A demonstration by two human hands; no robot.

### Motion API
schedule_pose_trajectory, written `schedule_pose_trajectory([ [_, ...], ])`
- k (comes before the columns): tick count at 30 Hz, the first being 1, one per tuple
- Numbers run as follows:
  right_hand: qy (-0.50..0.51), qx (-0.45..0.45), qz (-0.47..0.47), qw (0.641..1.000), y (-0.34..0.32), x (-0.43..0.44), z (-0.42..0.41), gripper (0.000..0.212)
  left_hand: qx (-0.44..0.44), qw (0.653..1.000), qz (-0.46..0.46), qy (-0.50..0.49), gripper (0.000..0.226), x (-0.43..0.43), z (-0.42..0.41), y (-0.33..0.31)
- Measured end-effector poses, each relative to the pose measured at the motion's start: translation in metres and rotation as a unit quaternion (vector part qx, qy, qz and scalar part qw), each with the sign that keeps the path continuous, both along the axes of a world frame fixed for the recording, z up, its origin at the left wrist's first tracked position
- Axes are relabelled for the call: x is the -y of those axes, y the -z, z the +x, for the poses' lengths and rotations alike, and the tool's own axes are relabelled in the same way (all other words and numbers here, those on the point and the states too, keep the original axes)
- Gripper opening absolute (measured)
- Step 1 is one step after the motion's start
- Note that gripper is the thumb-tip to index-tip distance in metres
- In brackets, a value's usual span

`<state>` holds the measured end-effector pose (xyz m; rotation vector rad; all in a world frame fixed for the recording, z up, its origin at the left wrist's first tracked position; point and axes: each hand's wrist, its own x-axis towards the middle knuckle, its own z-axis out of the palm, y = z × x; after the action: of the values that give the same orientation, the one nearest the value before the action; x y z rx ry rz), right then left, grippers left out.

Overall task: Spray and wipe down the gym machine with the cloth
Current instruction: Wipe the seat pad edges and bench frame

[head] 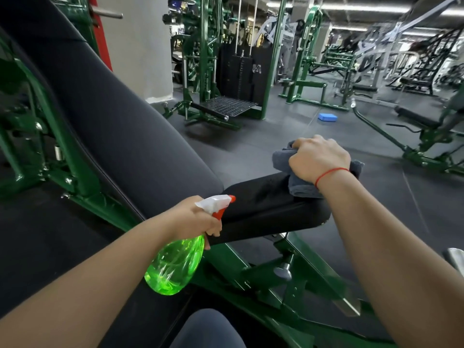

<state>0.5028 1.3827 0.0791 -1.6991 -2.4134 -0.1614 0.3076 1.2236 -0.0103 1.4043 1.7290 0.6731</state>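
Start at your left: the gym machine's long black back pad (pixel 120 126) slopes up and away on its green frame (pixel 82 177). The upholstery looks padded and slightly grippy, so it should give a little under pressure; the painted frame is rigid and probably slicker.

Your left hand (pixel 193 218) is wrapped around the neck of the spray bottle (pixel 175 264), with fingers at the red trigger and the nozzle pointing right, toward the seat pad (pixel 266 209). The bottle is thin, translucent green plastic, likely light and a bit squashy at the belly, so the neck is the sound place to hold it. It tilts with its base toward you. You cannot tell how much liquid is inside, because the tinted wall hides any level.

Further right, your right hand (pixel 319 159) clutches the grey cloth (pixel 301 190), bunched and pressed down on the far end of the seat pad. The cloth is soft and floppy, so a gathered fistful like this keeps it under control.
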Motion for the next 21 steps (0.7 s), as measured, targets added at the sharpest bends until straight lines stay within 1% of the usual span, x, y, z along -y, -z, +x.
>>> schedule_pose_trajectory([
  [2,-0.009,0.023,-0.006,1.0,-0.002,0.001,-0.002,0.046,0.028,0.999,0.007,-0.036,0.084,0.001,-0.007,0.007],
  [3,-0.013,0.035,-0.012,0.999,-0.003,0.001,-0.003,0.047,0.027,0.998,0.012,-0.052,0.08,0.003,-0.01,0.009],
  [7,-0.036,0.091,-0.038,0.994,-0.008,0.005,-0.011,0.048,-0.048,0.997,-0.004,-0.062,0.059,0.009,-0.023,0.02],
  [11,-0.056,0.149,-0.068,0.985,-0.009,0.002,-0.033,0.048,-0.042,0.995,-0.004,-0.096,0.045,0.019,-0.026,0.028],
  [14,-0.033,0.177,-0.087,0.98,0.005,-0.004,-0.062,0.049,-0.017,0.996,0.02,-0.09,0.036,0.024,-0.025,0.035],
  [17,-0.004,0.207,-0.107,0.973,0.028,-0.009,-0.097,0.045,0.015,0.993,0.042,-0.111,0.044,0.032,-0.028,0.05],
  [19,-0.04,0.217,-0.122,0.968,0.047,-0.006,-0.12,0.041,0.063,0.985,0.059,-0.149,0.044,0.036,-0.031,0.063],
  [21,-0.102,0.243,-0.133,0.956,0.065,-0.001,-0.137,0.038,0.096,0.976,0.061,-0.188,0.045,0.039,-0.035,0.075],
])
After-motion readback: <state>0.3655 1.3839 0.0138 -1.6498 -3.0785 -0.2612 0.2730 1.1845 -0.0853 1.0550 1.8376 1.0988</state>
